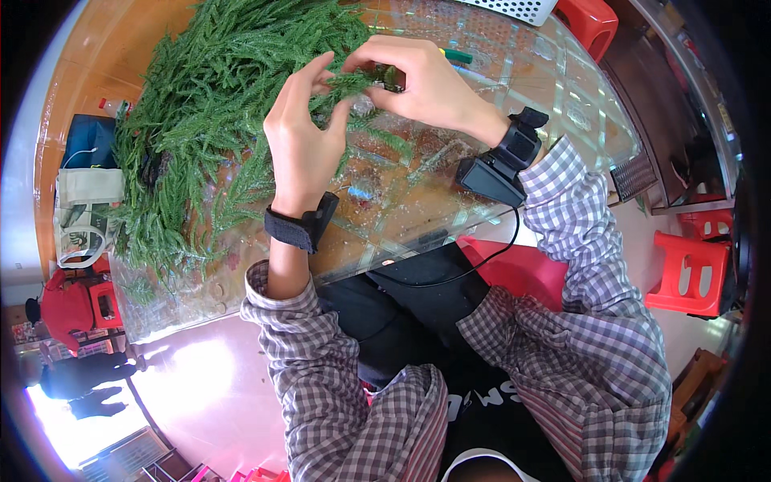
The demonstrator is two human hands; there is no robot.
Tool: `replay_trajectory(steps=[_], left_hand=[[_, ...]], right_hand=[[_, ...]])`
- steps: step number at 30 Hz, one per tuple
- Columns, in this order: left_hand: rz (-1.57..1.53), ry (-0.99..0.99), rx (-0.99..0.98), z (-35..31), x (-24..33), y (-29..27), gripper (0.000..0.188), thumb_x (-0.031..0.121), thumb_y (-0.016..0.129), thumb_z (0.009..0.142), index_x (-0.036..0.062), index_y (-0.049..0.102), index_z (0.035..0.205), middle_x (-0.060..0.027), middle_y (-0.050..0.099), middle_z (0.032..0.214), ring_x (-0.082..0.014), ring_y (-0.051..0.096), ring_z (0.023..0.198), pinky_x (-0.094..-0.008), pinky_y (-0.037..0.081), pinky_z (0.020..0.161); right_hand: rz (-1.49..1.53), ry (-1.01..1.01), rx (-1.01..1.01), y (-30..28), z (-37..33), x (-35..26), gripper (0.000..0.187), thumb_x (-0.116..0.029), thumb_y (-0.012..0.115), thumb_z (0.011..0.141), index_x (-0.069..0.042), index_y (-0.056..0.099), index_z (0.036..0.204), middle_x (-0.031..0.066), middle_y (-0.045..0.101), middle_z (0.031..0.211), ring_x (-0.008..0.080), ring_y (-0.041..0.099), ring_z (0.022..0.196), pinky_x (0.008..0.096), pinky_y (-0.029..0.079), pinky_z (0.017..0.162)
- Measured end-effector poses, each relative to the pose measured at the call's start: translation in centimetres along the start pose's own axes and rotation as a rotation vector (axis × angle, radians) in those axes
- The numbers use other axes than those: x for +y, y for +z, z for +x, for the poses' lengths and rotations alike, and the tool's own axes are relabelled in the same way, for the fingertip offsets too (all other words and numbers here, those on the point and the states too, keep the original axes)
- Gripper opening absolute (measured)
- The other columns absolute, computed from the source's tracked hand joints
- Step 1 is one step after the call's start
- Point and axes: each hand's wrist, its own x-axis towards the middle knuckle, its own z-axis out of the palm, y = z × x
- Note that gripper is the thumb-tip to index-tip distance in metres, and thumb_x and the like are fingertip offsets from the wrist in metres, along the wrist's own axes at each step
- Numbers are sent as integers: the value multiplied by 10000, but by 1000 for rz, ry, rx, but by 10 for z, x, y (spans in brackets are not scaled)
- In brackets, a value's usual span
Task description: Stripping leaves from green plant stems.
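A: Where was the little green sprig point(345, 83)?
B: It was up near 12 o'clock, a bit toward 11, right between the two hands.

A: What did the left hand point(301, 140) do?
B: It was at 11 o'clock. Its thumb and fingers made a small curve around the sprig, with a narrow gap. I could not tell if they pinched it.

A: And the right hand point(430, 84)?
B: That one was at 12 o'clock. Its thumb and pointing finger bent around the sprig's darker end. I could not tell how tight they were.

A: Was there more green stuff?
B: Yes! A big heap of branches point(217, 104) lay between 10 and 11 o'clock, just beside the left hand. It covered a lot of the shiny table point(393, 217).

A: What else was there?
B: A green handle point(457, 55) poked out behind the right hand, between 12 and 1 o'clock. A white tray point(524, 8) with holes was at 1 o'clock. A red stool point(684, 275) stood on the floor at 3 o'clock.
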Motion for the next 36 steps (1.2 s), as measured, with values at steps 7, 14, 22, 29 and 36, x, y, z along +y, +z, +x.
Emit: replay_trajectory(steps=[7,14,22,29,36], left_hand=[[-64,-56,-7,0,3,2,398,-25,644,714,26,567,1101,-114,617,869,-212,611,762,-305,492,705],[-6,-27,21,0,1,0,363,-25,623,733,24,570,1089,-113,609,838,-224,606,745,-309,487,688],[35,59,65,0,-2,-3,315,-56,602,743,35,596,1045,-109,596,813,-237,595,724,-314,475,655],[48,116,99,-1,2,-6,251,-68,611,732,61,651,943,-92,578,777,-219,573,677,-291,463,603],[60,145,87,-4,2,-3,235,-59,625,729,75,666,918,-82,529,725,-209,541,624,-298,441,554]], right_hand=[[-62,15,-1,2,-4,1,246,-82,700,727,-24,607,947,77,576,816,202,588,760,285,447,617],[118,101,29,2,-2,-2,159,-78,684,757,1,617,878,69,565,792,160,550,700,263,428,612],[262,292,-77,-1,0,1,153,-107,664,801,36,619,830,27,556,769,84,507,659,219,386,572],[604,628,-160,-10,2,-10,157,-189,674,815,-33,662,820,-60,518,657,10,444,587,190,318,505],[910,858,-130,-9,-4,-7,175,-270,695,789,-98,666,798,-83,563,668,-15,425,546,176,270,463]])
